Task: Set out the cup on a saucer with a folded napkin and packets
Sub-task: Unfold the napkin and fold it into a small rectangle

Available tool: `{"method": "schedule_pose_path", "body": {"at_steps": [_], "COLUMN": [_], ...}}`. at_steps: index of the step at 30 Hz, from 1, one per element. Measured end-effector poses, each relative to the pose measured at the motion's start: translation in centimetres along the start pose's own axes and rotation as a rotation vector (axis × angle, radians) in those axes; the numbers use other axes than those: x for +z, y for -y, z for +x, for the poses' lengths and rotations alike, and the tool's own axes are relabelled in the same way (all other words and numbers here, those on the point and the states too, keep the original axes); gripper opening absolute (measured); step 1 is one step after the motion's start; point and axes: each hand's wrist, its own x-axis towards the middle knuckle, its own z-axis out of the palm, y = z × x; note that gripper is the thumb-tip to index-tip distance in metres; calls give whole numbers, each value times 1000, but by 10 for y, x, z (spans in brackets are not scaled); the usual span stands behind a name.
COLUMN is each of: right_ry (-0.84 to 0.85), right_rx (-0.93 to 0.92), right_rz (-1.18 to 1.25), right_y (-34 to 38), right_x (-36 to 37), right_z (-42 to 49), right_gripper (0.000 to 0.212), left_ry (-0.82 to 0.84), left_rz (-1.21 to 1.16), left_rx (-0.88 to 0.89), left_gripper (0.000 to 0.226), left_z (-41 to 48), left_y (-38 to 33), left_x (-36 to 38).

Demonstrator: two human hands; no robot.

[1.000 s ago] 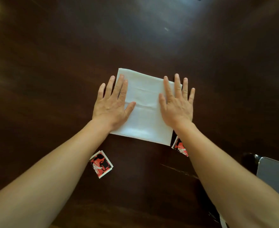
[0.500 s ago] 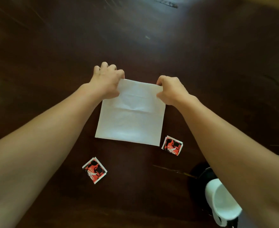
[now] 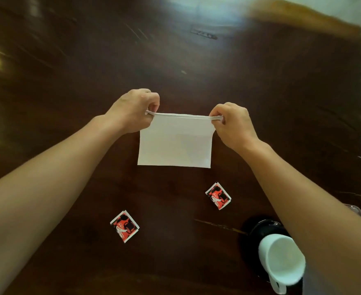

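Dark wooden table (image 3: 69, 81) bears all items. White napkin (image 3: 175, 143), mid-table: left hand (image 3: 132, 111) and right hand (image 3: 232, 124) each pinch a far corner. White cup (image 3: 281, 262) on black saucer (image 3: 258, 228), near right. Two red packets (image 3: 124, 226) (image 3: 218, 195) lie nearer than the napkin.

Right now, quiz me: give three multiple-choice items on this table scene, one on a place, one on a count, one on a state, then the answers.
1. Where is the white cup?
A. near right, by the right forearm
B. far left corner
C. on the napkin

2. How many red packets lie on the table?
A. one
B. two
C. four

3. What state is the napkin in?
A. crumpled into a ball
B. lying flat, untouched
C. pinched at its far corners by both hands

Answers:
1. A, the cup sits on the dark saucer at lower right.
2. B, one packet lies near left, another nearer the napkin.
3. C, the left hand and right hand each grip a far corner.
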Motion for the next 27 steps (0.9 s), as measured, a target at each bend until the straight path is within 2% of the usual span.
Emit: {"method": "schedule_pose_path", "body": {"at_steps": [6,10,16,23,25,27], "right_ry": [39,146,240,73,78,167], "right_rx": [-102,-135,-90,-105,-183,-204], "right_rz": [-93,-126,-199,-147,-151,-156], "right_y": [-6,-16,-23,10,24,32], "right_x": [16,48,63,65,83,103], "right_z": [-49,-80,-99,-75,-71,-68], "right_gripper": [18,22,28,34,37,49], "left_ry": [-8,66,204,31,53,56], "left_rz": [104,151,278,229,242,251], "left_rx": [113,68,-44,28,46,39], "left_gripper": [32,41,36,48,58,63], "left_z": [-51,-75,-86,-67,-64,-63], "left_y": [-9,-6,-9,-23,-26,-24], "left_x": [35,73,91,92,106,121]}}
